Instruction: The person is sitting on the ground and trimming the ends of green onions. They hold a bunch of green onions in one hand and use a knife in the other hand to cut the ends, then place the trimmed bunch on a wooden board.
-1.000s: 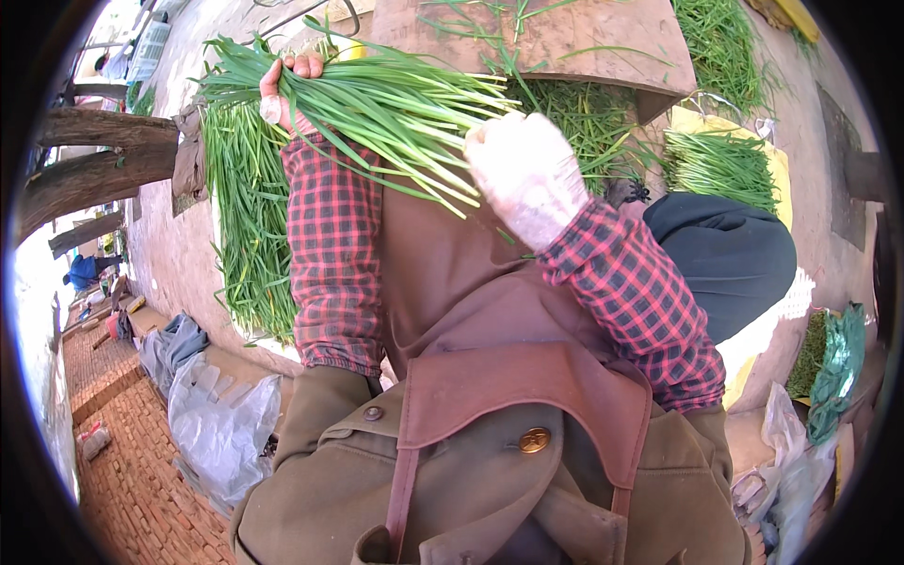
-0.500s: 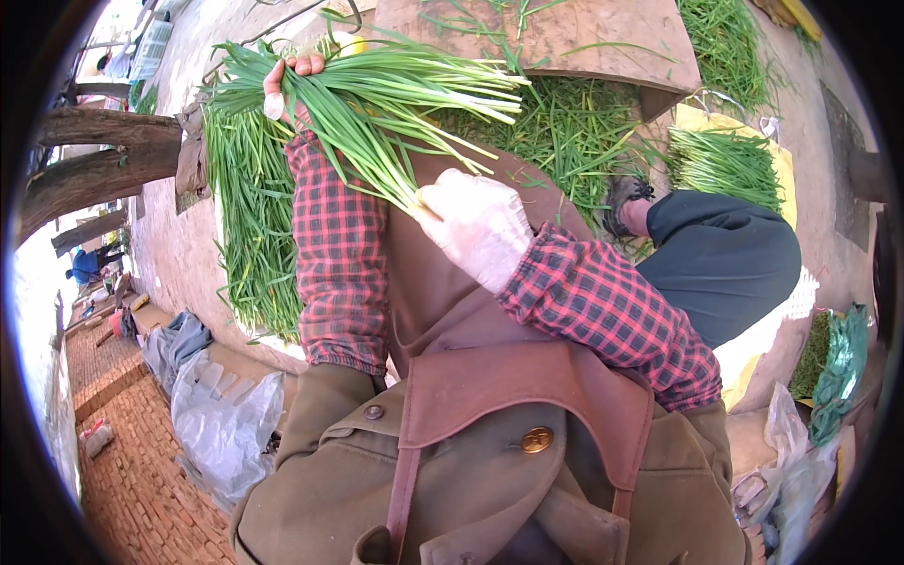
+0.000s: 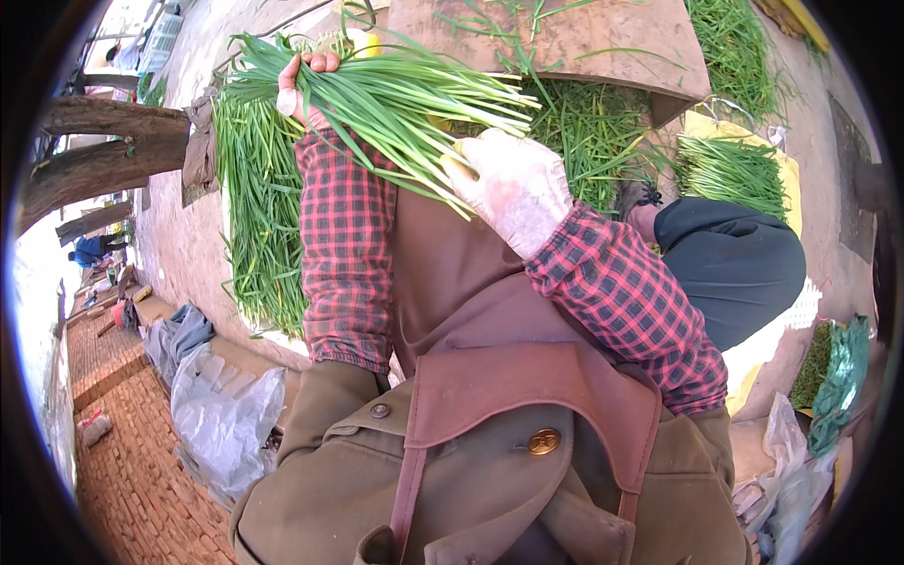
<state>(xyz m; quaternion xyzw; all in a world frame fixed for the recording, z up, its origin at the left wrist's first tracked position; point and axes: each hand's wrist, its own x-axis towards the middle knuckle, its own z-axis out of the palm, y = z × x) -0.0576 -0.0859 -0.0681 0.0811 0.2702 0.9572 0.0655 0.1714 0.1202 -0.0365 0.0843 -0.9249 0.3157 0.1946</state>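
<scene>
My left hand [image 3: 298, 91] is wrapped around a bunch of garlic chives [image 3: 405, 94] near its leafy end. A pale piece covers part of the thumb. The long green leaves fan out to the right, their whitish stem ends lying above my lap. At those ends my right hand [image 3: 523, 188], in a whitish thin glove, has its thumb and fingers closed on the lower stems; its fingertips are partly hidden. Below my left hand, a long heap of garlic chives [image 3: 259, 226] lies beside my sleeved forearm.
A wooden board [image 3: 565, 38] with loose leaves stands ahead. Scattered leaves [image 3: 589, 132] cover the floor beneath it. To the right, cut chives [image 3: 730, 174] lie on a yellow sheet [image 3: 789, 179]. Plastic bags [image 3: 226, 414] sit at lower left; thick wooden logs [image 3: 118, 141] are at far left.
My right hand has moved up and to the right along the stem ends, from the lowest stems toward the middle ones. The left hand keeps its grip on the bunch.
</scene>
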